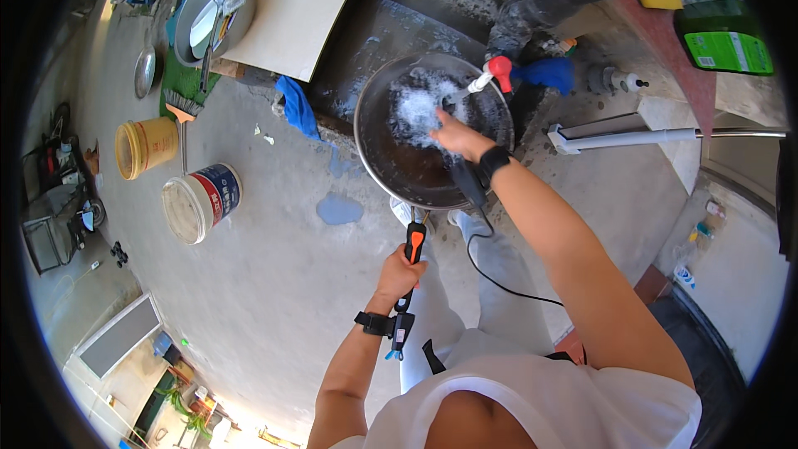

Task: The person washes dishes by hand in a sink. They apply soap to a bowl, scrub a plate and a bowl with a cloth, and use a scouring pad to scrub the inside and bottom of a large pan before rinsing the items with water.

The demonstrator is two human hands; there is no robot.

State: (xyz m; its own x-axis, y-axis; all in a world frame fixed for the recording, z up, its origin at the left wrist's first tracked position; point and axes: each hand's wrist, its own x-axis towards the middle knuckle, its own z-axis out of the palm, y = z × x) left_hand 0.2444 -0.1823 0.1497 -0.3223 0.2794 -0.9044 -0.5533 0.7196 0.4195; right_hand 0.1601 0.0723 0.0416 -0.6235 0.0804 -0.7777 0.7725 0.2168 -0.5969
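A large dark metal wok (399, 178) stands tilted under a tap with a red handle (500, 68). White, splashing water (418, 106) runs into it. My left hand (400, 274) grips the wok's long black-and-orange handle (415, 240), which points back towards me. Over the inside of the wok, my right hand (458, 134) reaches into the splash, its fingers apart and nothing visible in them. The fingertips are partly blurred against the water. A black wristband (494, 161) with a corded device (467, 182) hangs at that wrist.
A stone basin (399, 25) lies behind the wok, beside a pale board (293, 19). A grey bowl of utensils (187, 31) stands left. Two buckets, one yellow (146, 146), one white (193, 206), and a broom (181, 111) are on the concrete floor. A green bottle (726, 40) is right.
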